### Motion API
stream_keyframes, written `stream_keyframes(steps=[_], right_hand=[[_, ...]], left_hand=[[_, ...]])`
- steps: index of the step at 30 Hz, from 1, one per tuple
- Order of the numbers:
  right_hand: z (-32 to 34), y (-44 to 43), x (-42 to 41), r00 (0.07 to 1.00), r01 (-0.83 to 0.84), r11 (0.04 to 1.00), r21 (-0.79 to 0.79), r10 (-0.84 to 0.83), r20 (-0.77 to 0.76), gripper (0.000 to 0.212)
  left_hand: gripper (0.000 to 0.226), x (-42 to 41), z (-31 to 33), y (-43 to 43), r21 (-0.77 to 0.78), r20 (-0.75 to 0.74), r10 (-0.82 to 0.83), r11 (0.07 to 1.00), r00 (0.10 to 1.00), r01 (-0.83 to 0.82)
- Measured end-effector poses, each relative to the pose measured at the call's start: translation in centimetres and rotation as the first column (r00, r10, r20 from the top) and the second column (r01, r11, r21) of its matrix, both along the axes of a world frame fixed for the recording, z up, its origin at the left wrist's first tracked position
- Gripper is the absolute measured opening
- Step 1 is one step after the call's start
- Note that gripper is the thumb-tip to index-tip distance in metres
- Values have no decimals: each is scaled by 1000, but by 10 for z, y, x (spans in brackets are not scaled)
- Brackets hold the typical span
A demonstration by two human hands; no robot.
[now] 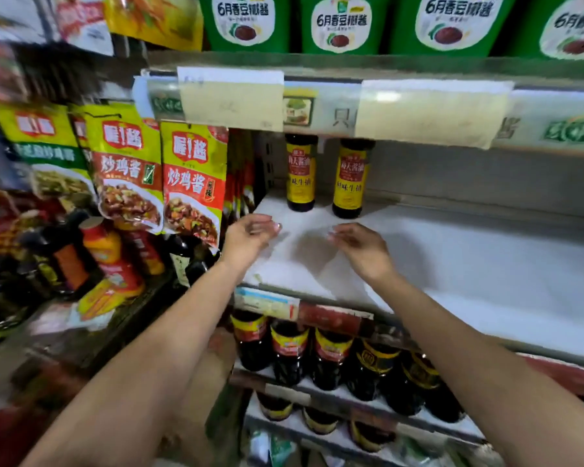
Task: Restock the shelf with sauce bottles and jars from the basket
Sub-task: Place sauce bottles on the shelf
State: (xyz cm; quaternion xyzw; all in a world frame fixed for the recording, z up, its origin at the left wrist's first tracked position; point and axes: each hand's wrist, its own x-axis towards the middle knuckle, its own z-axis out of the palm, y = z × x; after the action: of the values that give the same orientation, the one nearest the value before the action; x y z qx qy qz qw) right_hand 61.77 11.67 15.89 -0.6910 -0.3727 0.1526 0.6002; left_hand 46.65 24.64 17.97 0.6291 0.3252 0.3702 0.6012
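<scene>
While they hover above the white shelf, left grip released and empty, right grip likewise

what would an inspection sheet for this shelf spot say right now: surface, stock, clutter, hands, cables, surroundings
surface: white shelf board, level, carrying two bottles at its back left
job's things: left sauce bottle and right sauce bottle, yellow labels, upright, apart; basket not in view
clutter: nothing seen
grippers: left hand and right hand hover over the shelf board, fingers relaxed, holding nothing
cables: nothing seen
surroundings: hanging sauce pouches at left; green pouches on the shelf above; dark bottles on the shelf below
</scene>
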Motion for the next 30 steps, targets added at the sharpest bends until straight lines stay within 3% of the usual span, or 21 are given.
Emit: stream_keyframes(steps=[3,8,11,16,22,26,30], right_hand=[[3,-14,-26,995,-100,993,59,101,-10,8],[7,-28,-82,956,-263,961,90,272,-108,14],[3,-35,-122,905,-372,924,93,383,-187,12],[-13,-37,-190,795,-565,825,7,547,-261,14],[-55,-14,-281,657,-744,652,-149,672,-341,8],[-81,4,-351,547,-836,511,-200,748,-375,12],[-97,7,-395,498,-867,441,-230,771,-398,11]], left_hand=[[22,-39,-1,-21,47,40,40,998,998,-42],[12,-107,-1,-63,9,71,106,994,992,-107],[7,-154,-20,-81,-28,6,155,987,988,-155],[7,-239,-52,-114,-138,19,340,932,940,-334],[6,-355,-107,-154,-232,-88,575,783,814,-578],[4,-434,-132,-179,-243,-134,735,625,664,-741],[6,-475,-143,-195,-269,-174,824,488,540,-831]])
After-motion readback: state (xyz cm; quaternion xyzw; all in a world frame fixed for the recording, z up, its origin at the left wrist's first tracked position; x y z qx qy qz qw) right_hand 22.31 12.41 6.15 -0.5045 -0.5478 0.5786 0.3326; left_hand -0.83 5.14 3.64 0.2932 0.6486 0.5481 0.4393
